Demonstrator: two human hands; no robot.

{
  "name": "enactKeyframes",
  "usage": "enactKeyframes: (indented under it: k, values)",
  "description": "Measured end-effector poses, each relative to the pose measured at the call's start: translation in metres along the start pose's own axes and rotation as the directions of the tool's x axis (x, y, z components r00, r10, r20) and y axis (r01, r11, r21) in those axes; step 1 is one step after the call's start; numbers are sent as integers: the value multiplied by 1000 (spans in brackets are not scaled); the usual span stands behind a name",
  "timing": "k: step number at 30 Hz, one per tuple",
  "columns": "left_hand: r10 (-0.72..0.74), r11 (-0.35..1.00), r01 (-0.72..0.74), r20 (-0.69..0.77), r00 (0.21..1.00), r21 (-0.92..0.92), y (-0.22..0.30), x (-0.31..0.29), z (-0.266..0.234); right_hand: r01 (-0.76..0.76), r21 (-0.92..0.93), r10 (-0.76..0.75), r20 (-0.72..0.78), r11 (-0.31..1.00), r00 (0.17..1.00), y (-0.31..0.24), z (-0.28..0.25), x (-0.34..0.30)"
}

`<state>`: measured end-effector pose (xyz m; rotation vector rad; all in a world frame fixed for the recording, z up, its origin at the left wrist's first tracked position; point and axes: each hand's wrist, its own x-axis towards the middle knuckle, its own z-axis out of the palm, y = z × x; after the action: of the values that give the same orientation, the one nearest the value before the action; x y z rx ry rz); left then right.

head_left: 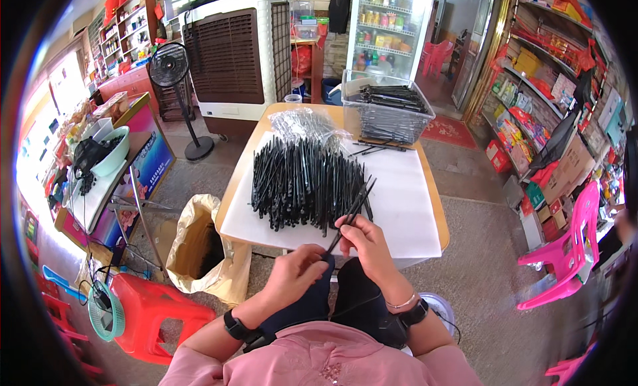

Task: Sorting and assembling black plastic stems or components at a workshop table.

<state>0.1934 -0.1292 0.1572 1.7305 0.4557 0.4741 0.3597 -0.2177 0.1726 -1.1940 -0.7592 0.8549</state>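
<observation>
Both my hands are at the near edge of a small table with a white top [412, 213]. My right hand [369, 246] is closed in a pinch round a few thin black sticks [363, 198], which slant up and away to the right. Below them, my left hand [296, 273] has its fingers closed at the lower ends of the same sticks. Just beyond lies a big pile of similar thin black sticks [302, 183], laid roughly side by side. Several loose sticks [380, 147] rest near the clear plastic bin [389, 130], which holds more of them.
Crumpled clear plastic [302, 123] lies behind the pile. An open cream sack [232, 266] stands left of the table, near a red stool [156, 313]. A pedestal fan [171, 67] and a large air cooler [229, 54] stand beyond. A pink chair [571, 246] is at right.
</observation>
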Motion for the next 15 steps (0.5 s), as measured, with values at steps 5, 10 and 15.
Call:
enactKeyframes:
  k: [5,10,15]
  values:
    - [30,998,-36,128,991,44,5,59,27,21,-227,-43,-93,974,995,-30,-17,17]
    - [54,989,-34,135,989,-144,10,101,37,49,-374,-99,-118,926,988,-48,-44,54]
    - [8,923,-14,-18,1000,-384,10,117,12,74,-435,-177,-203,897,963,-49,-65,121]
